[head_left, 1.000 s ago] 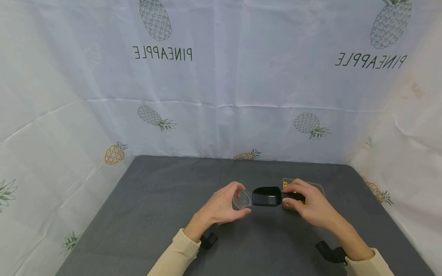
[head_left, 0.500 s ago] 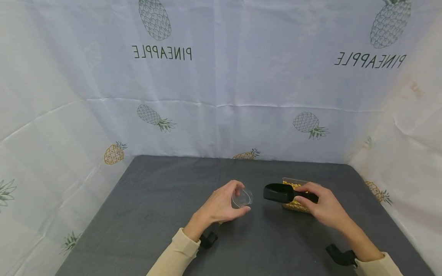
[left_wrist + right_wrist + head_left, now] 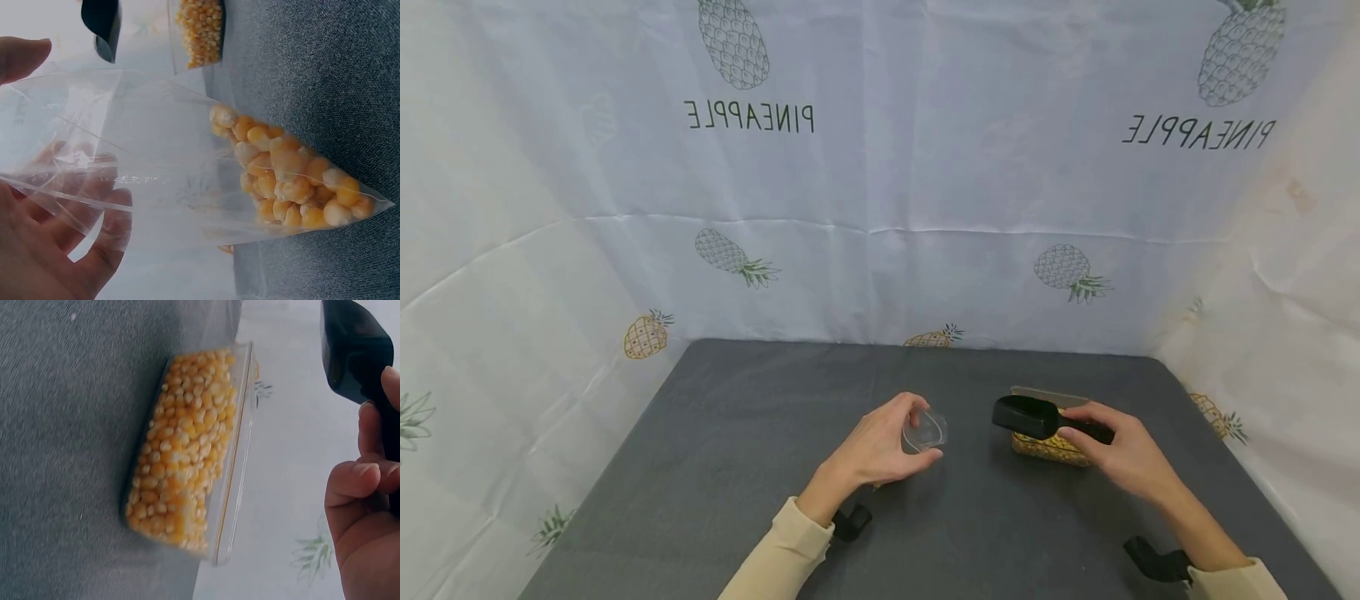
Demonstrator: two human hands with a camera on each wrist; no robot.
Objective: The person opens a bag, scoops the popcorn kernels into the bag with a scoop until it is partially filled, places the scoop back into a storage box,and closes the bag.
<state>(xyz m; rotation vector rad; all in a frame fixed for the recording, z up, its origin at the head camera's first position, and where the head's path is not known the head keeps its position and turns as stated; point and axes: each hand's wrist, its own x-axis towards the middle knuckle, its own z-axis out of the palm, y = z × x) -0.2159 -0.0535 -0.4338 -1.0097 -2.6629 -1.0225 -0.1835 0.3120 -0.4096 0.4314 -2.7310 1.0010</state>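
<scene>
My left hand (image 3: pixel 880 443) holds a clear plastic bag (image 3: pixel 169 187), its mouth spread between thumb and curled fingers. Yellow corn kernels (image 3: pixel 294 178) fill the bag's pointed lower end, close to the table in the left wrist view. In my right hand (image 3: pixel 1126 454) is a black scoop (image 3: pixel 1026 417), gripped by its handle (image 3: pixel 1092 430). The scoop's bowl overlaps the left part of a clear rectangular container (image 3: pixel 234 487) in the head view. Corn kernels (image 3: pixel 181 450) are heaped inside that container, which stands on the table under the right hand. The scoop and the bag are apart.
A dark grey cloth (image 3: pixel 760 433) covers the table. White curtains (image 3: pixel 880 167) printed with pineapples hang at the back and both sides. Black wrist mounts (image 3: pixel 852 523) sit under the forearms.
My right hand has carried the scoop away from the bag's mouth, rightward to the container, turning its bowl slightly. My left hand and the bag stay almost in place.
</scene>
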